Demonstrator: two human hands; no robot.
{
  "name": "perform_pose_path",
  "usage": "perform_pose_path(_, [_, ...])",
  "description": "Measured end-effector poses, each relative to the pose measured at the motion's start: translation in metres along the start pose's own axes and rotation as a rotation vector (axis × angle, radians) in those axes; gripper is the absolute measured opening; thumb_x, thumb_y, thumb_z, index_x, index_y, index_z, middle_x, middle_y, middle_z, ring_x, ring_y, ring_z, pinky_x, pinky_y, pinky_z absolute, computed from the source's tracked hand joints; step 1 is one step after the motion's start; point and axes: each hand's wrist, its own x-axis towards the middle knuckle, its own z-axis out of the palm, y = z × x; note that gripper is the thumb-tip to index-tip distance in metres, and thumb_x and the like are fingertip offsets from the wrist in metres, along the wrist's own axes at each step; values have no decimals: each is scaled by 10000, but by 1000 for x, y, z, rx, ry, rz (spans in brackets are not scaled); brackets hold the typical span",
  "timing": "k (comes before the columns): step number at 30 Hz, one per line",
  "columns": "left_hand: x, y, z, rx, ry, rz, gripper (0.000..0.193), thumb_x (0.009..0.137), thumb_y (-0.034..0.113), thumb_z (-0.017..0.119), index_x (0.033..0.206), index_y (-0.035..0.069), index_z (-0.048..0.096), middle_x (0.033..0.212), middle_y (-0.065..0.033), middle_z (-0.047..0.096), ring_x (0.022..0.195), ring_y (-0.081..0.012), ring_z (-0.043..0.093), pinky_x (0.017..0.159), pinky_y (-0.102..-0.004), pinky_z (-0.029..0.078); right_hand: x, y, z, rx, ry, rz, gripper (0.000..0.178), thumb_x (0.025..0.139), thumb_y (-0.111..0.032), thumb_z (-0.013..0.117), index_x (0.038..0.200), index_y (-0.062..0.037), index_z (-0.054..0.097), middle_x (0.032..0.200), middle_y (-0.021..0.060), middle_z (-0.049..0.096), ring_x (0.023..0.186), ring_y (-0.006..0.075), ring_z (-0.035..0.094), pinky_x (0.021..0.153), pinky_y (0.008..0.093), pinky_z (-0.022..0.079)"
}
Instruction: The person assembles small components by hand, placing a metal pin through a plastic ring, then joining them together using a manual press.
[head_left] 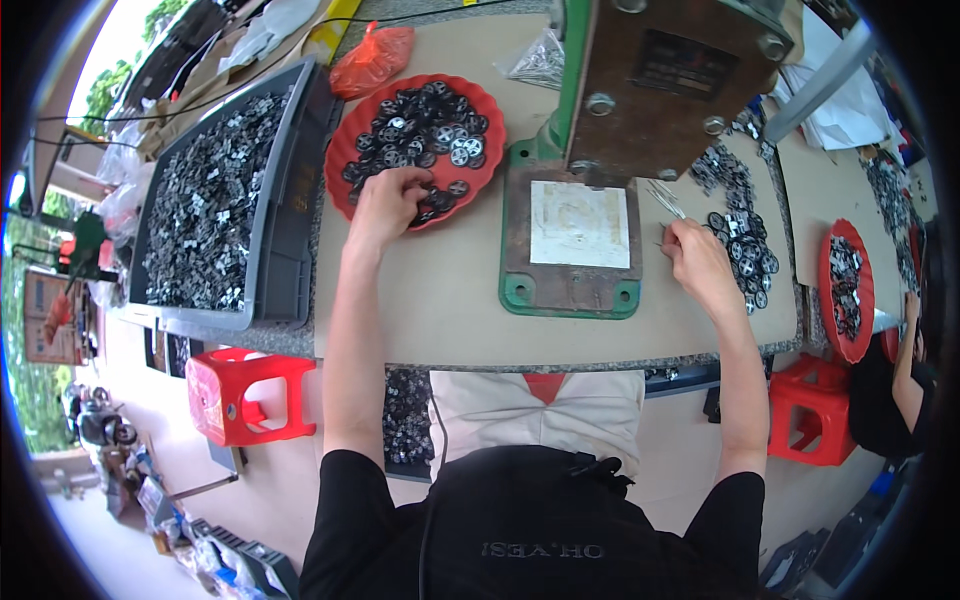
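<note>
My left hand [389, 206] reaches over the near rim of a scalloped red plastic tray [333, 150] full of small black and silver toy wheels [428, 110]. Its fingers are curled together among the wheels; what they pinch is too small to make out. To the right of a green-based bench press [515, 290], my right hand [697, 258] has its thumb and fingers pressed together just above the tabletop. Thin silver rods [666, 198] lie at its fingertips. A white pad [580, 225] covers the press base, with nothing lying on it.
A grey bin [285, 215] of small dark parts stands left. Loose wheels [745, 250] lie beyond my right hand, below the press's heavy brown head [640, 95]. A bag of silver rods [540, 62] lies behind. At far right, a co-worker's arm [908, 350] is near another red tray [868, 300].
</note>
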Motion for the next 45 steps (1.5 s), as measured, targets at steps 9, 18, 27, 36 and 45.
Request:
perform_pose_path(9, [0, 2, -11, 140, -10, 109, 167, 742, 29, 689, 899, -14, 653, 922, -112, 656, 785, -186, 632, 712, -294, 481, -19, -26, -7, 24, 289, -56, 120, 826, 12, 542, 945, 10, 555, 868, 167, 616, 764, 338, 610, 661, 380, 487])
perform_pose_path(18, [-105, 80, 32, -1257, -353, -237, 326, 885, 52, 577, 1188, -59, 531, 958, -128, 659, 853, -171, 659, 761, -275, 556, -52, -102, 11, 1200, 200, 44, 145, 858, 12, 584, 1003, 11, 576, 884, 71, 649, 799, 103, 616, 681, 219, 491])
perform_pose_path(27, [-140, 84, 72, -1657, -522, -354, 358, 939, 51, 480, 1281, -49, 448, 1037, -88, 604, 1043, -198, 594, 960, -331, 486, -53, -110, 47, 1271, 177, 0, 134, 860, -21, 615, 986, 1, 574, 888, 80, 666, 814, 103, 632, 678, 202, 484])
perform_pose_path(36, [-143, 89, 76, -1727, -566, -377, 363, 940, 57, 481, 1293, -20, 440, 1119, -120, 583, 1070, -264, 581, 970, -346, 478, -57, -100, 44, 1496, 118, -22, 145, 880, 11, 572, 1023, 5, 547, 905, 107, 659, 863, 122, 625, 756, 231, 491])
perform_pose_path(45, [-142, 87, 80, -1769, -590, -355, 303, 934, 73, 503, 1223, -11, 469, 1133, -133, 577, 1060, -273, 588, 940, -338, 492, -58, -100, 42, 1410, 138, -17, 127, 866, 6, 593, 990, 1, 568, 879, 85, 650, 840, 119, 628, 709, 228, 489])
